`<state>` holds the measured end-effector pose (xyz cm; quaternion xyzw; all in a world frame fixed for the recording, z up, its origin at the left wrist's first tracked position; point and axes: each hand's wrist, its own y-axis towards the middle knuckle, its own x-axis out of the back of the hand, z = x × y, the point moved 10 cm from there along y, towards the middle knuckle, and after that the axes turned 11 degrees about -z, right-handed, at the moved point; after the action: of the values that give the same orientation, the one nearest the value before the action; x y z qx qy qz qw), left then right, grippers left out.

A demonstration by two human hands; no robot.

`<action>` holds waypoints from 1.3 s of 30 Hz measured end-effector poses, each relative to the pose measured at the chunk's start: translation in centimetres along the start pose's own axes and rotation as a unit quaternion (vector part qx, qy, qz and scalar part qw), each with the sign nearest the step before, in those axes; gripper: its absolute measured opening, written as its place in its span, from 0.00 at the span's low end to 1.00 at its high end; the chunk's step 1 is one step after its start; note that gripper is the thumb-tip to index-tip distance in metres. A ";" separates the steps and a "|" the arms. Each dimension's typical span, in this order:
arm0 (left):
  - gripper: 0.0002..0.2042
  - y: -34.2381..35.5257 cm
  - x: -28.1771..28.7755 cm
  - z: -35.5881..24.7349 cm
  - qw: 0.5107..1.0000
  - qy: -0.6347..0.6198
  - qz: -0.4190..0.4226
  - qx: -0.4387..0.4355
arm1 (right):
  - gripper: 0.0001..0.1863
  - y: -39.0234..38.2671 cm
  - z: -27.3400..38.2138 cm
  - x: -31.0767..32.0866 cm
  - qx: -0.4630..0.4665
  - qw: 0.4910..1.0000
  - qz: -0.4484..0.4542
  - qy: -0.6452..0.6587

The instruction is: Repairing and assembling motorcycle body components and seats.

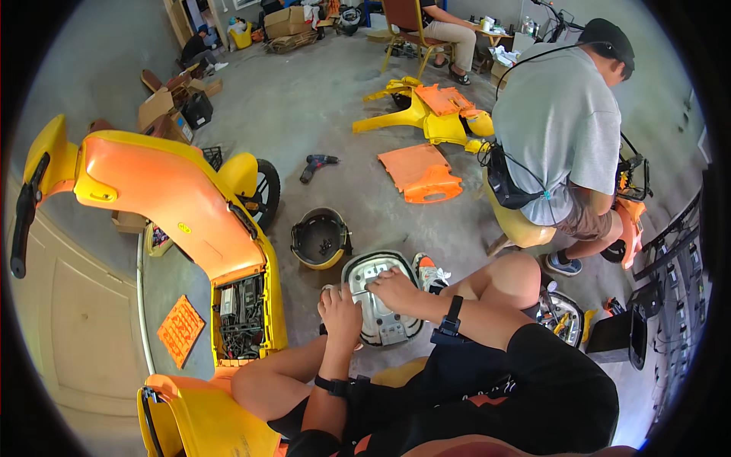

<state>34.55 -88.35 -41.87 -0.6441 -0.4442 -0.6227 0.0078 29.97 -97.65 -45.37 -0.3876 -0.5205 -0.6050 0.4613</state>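
Between my legs lies an upturned scooter seat, its pale underside edged by a dark rim. My left hand is at the seat's left edge with its fingers curled; what they hold, if anything, is hidden. Over the middle of the underside is my right hand, its fingers bent together and pointing left; anything small between them cannot be made out. Just beyond, on the left, an upturned yellow helmet has small dark pieces in its bowl.
A yellow-orange scooter with an open battery bay stands at my left, near an orange mat. Ahead are a power drill, an orange panel and yellow body panels. At the right, a person sits on a stool.
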 end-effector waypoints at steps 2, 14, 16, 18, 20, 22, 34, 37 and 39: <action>0.11 -1.2 -2.6 1.4 0.996 0.014 0.086 0.033 | 0.17 0.5 0.7 1.6 0.023 0.998 -0.053 0.019; 0.20 -8.6 -10.4 -5.5 0.862 -0.334 0.370 0.086 | 0.13 -3.0 -6.2 -5.8 -0.311 0.916 0.066 0.245; 0.18 -9.7 -10.6 -5.3 0.859 -0.328 0.387 0.063 | 0.11 -3.8 -6.6 -6.6 -0.381 0.817 0.063 0.428; 0.19 -11.1 -12.0 -3.4 0.870 -0.247 0.419 0.081 | 0.15 -3.4 -6.7 -5.4 -0.360 0.855 0.085 0.365; 0.17 -12.6 -13.5 -1.3 0.873 -0.167 0.443 0.113 | 0.12 -2.1 -5.6 -2.3 -0.282 0.913 0.055 0.291; 0.15 -13.8 -15.7 0.2 0.865 -0.119 0.476 0.102 | 0.12 -1.0 -4.0 -0.1 -0.207 0.949 0.073 0.225; 0.19 -9.7 -29.3 4.1 0.931 -0.120 0.335 0.083 | 0.10 -3.0 -9.5 10.3 -0.313 0.913 0.073 0.253; 0.15 -10.3 -31.2 3.9 0.931 -0.047 0.350 0.093 | 0.10 -3.7 -9.4 9.6 -0.315 0.921 0.045 0.224; 0.12 -10.3 -31.4 3.6 0.942 -0.049 0.318 0.100 | 0.09 -3.5 -8.7 9.7 -0.272 0.939 0.018 0.208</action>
<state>36.78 -97.77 -73.69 -0.7771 -0.2764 -0.5081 0.2480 24.04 -107.63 -38.48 -0.3730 -0.2212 -0.7821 0.4475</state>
